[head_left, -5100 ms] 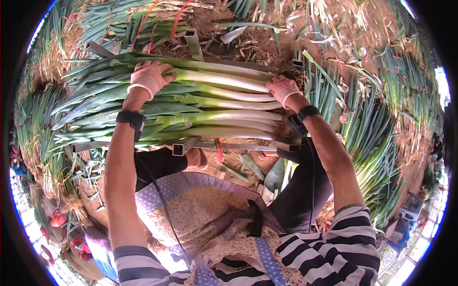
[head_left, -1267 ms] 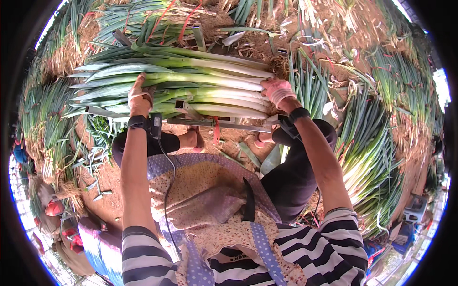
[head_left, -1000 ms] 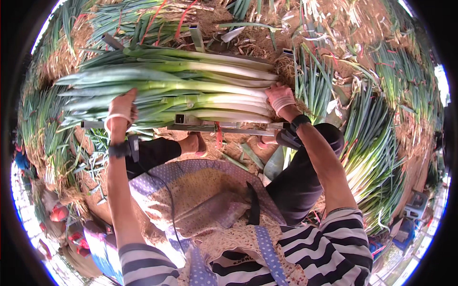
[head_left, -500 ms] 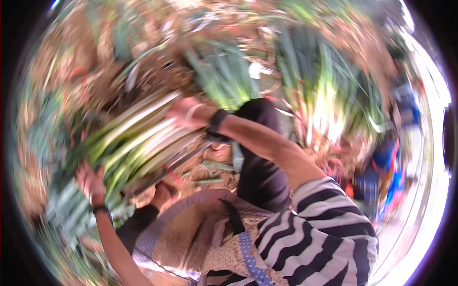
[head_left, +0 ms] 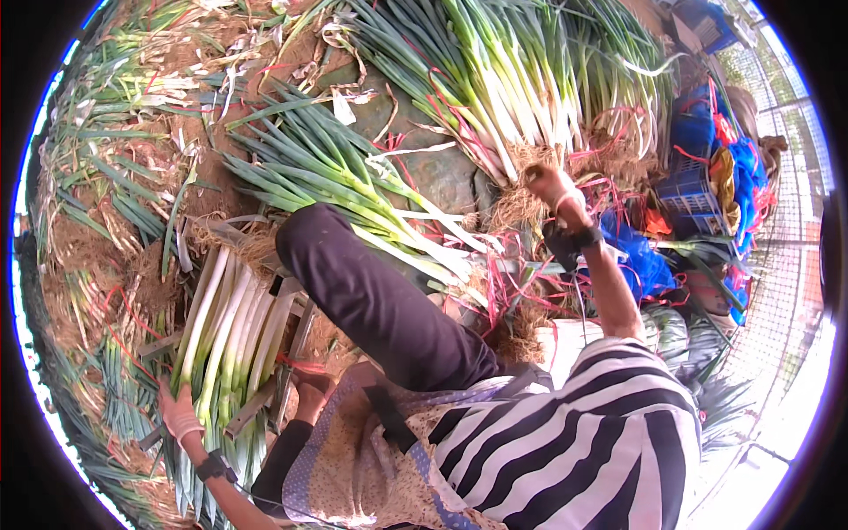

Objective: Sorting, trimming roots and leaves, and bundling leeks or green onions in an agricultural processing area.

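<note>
A: Which element is largest?

B: The heap of long green onions (head_left: pixel 530 79), upper centre and right. Dark green leaves fan upward; pale shanks converge on shaggy brown roots along the lower side.

A: And the bundle at lower left?

B: The framed bundle (head_left: pixel 225 331), of similar onions. Straight white shanks lie side by side, shading through yellow-green to dark leaves toward the lower edge; fibrous roots gather at the far end. It rests lengthwise in a metal frame (head_left: pixel 251 412) of square-section bars, one of which overlaps the onions in this view.

A: Next in size?

B: Red ribbons (head_left: pixel 521 283), tangled beneath the right hand (head_left: pixel 552 187).

A: How are the hands posed?

B: Right: forearm extended upward, fingers curled, just beside the heap's roots. Contact is unclear, and one cannot tell whether anything is grasped. Left hand (head_left: pixel 181 415): stretched to lower left, back uppermost, fingers against the framed bundle's outer edge. Fingertips are partly hidden; whether they clasp it cannot be told.

A: The smallest details?

B: A left wristband (head_left: pixel 215 466) and a right wristband (head_left: pixel 586 237), both dark.
</note>
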Tool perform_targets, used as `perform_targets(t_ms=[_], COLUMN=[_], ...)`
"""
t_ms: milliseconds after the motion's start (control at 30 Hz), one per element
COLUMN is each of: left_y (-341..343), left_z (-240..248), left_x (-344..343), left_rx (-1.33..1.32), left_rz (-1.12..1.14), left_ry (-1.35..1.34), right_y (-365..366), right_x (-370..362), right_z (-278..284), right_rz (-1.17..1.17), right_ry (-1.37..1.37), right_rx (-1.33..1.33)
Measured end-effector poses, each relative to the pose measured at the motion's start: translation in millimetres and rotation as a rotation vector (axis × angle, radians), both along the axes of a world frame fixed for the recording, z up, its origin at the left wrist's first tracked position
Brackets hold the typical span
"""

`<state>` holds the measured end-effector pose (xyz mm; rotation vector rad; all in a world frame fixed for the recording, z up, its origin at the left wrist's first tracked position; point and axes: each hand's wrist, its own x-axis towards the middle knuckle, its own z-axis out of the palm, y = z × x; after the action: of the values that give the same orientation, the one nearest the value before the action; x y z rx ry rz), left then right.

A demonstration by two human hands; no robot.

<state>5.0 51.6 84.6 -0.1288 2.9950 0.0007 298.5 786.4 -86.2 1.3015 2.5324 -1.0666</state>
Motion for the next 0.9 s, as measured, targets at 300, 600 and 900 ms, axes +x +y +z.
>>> perform_targets(t_ms=[300,600,900], left_y=[232.8,210.5,186.4], left_z=[46.3,40.4,35.1], left_x=[33.3,75.1,100.8], left_rx=[0.631,0.499,0.572], left_rz=[-0.123,0.005,0.097], left_ry=[-0.354,-0.491,-0.566], right_y=[-42.2,-17.6,-47.0], right_x=[-31.2,-74.3,-83.5], right_z=[-145.3,-199.6,-164.7], right_rz=[-0.073,-0.255,-0.012], right_ry=[-0.187,-0.482,-0.322], right_rx=[0.125,0.316,-0.136])
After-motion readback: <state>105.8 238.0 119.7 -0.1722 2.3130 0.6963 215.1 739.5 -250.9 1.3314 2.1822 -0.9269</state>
